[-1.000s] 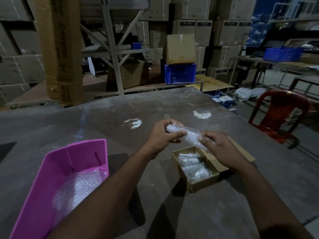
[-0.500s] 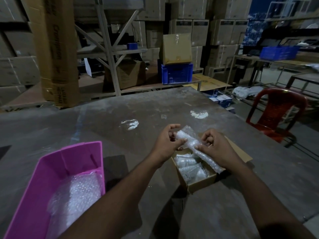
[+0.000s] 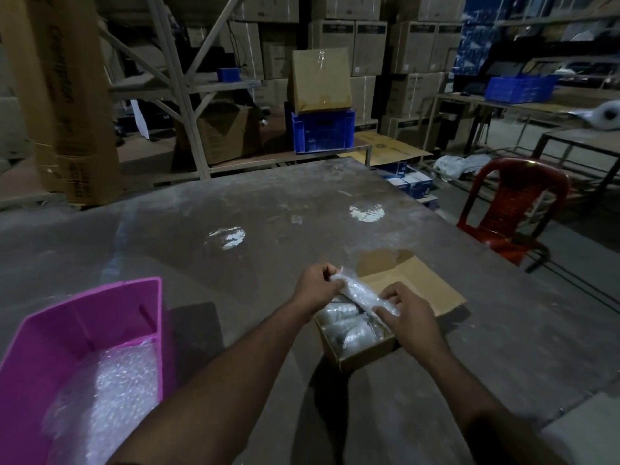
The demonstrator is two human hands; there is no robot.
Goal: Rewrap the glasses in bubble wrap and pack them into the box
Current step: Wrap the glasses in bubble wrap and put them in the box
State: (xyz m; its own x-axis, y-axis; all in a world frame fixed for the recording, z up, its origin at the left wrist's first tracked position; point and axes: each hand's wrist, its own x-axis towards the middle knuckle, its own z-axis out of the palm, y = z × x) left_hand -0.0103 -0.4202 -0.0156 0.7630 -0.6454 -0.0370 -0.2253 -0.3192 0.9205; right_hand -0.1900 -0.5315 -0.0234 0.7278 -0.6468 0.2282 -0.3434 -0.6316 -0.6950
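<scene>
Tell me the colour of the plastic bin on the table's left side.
Bright pink, with loose bubble wrap lying inside. The head view, the only one, shows it clearly.

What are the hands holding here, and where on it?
Both hold one bubble-wrapped glass above the box: left hand pinches its far end, right hand grips its near end.

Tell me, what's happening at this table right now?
A person is packing bubble-wrapped glasses. The left hand and right hand each grip an end of a wrapped glass, held over a small open cardboard box that already holds other wrapped bundles. A pink bin on the left contains loose bubble wrap.
</scene>
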